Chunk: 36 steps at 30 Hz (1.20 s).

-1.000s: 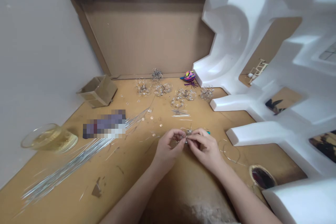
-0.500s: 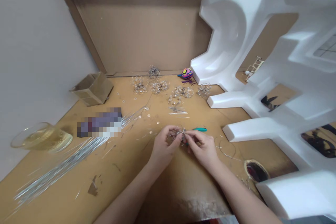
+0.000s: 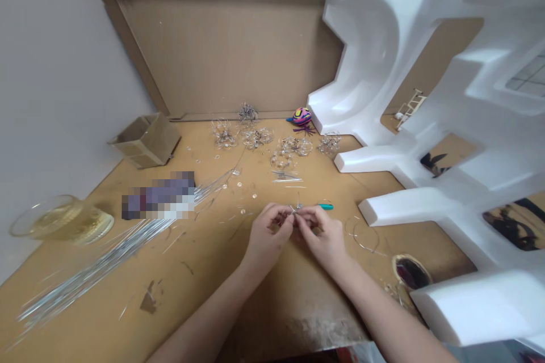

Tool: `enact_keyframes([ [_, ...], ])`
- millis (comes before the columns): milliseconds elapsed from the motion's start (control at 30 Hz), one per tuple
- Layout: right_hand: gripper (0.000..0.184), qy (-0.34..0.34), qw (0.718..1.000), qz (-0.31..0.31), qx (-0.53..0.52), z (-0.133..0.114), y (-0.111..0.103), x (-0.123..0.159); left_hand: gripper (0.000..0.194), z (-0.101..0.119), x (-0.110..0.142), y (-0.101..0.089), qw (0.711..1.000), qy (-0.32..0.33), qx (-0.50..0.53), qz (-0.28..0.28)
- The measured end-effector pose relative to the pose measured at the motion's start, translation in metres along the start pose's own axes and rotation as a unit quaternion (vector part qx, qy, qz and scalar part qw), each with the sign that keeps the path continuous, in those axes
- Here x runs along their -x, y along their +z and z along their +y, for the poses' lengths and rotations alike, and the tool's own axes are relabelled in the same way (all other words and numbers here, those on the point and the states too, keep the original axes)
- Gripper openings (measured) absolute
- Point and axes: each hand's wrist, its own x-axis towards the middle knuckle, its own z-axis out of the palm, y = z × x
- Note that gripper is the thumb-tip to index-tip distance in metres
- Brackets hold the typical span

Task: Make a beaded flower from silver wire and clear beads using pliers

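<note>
My left hand (image 3: 272, 229) and my right hand (image 3: 317, 229) meet above the table, with thumbs and fingers pinched on a small piece of silvery wire (image 3: 293, 211). Fingers hide most of the piece; thin ends stick up between the fingertips. Just past my right hand lies a tool with a teal handle (image 3: 326, 206), its other end covered by the fingers. Beyond the hands are short straight wires (image 3: 286, 177) and several tangled wire pieces (image 3: 258, 137). A thin wire loop (image 3: 366, 237) rests to the right of my right hand.
At left lie a bundle of long straight wires (image 3: 114, 261), a blurred-out package (image 3: 157, 195), a glass of yellowish liquid (image 3: 63, 221) and a cardboard box (image 3: 147, 139). White foam packaging (image 3: 395, 207) borders the right, near a small round dish (image 3: 411, 272). A colourful ball-shaped item (image 3: 301, 117) sits at the back.
My right hand has shifted slightly left, closer to my left hand, and its fingers have closed in around the wire. The whole view has moved a little.
</note>
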Motion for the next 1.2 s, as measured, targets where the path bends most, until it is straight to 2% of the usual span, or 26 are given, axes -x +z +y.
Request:
enact_keyframes([
  [167,0.004,-0.007,0.999,-0.028,-0.024,-0.002,0.000,0.001,0.007,0.005,0.002,0.001,0.999,-0.032,0.015,0.015],
  [333,0.011,0.013,0.996,-0.051,-0.071,-0.004,-0.002,0.001,0.009,0.007,0.003,0.003,0.997,-0.063,0.044,0.022],
  [567,0.012,0.018,0.992,-0.089,-0.086,-0.008,-0.002,0.003,0.009,0.006,0.003,0.004,0.993,-0.086,0.074,0.031],
  [667,0.011,0.010,0.996,-0.084,-0.035,-0.012,-0.011,0.006,0.010,0.007,0.001,0.003,0.992,-0.091,0.086,0.030],
  [767,0.013,-0.001,0.995,-0.061,0.080,-0.011,-0.029,0.009,0.011,0.008,0.000,0.003,0.991,-0.101,0.084,0.032],
  [833,0.025,-0.016,0.972,-0.094,0.213,-0.004,-0.040,0.010,0.011,0.008,-0.001,0.003,0.991,-0.105,0.076,0.031],
  [933,0.058,-0.024,0.913,-0.194,0.359,0.010,-0.051,0.009,0.012,0.007,-0.001,0.002,0.993,-0.105,0.053,0.017],
  [1067,0.082,-0.016,0.861,-0.305,0.406,0.022,-0.053,-0.005,0.014,0.005,0.000,0.001,0.995,-0.097,0.023,-0.005],
  [1133,0.085,-0.023,0.841,-0.347,0.415,0.020,-0.051,-0.014,0.014,0.003,0.000,0.000,0.995,-0.093,0.019,-0.011],
  [1200,0.082,-0.040,0.824,-0.363,0.434,0.015,-0.047,-0.020,0.014,0.002,0.000,0.000,0.996,-0.087,0.019,-0.012],
])
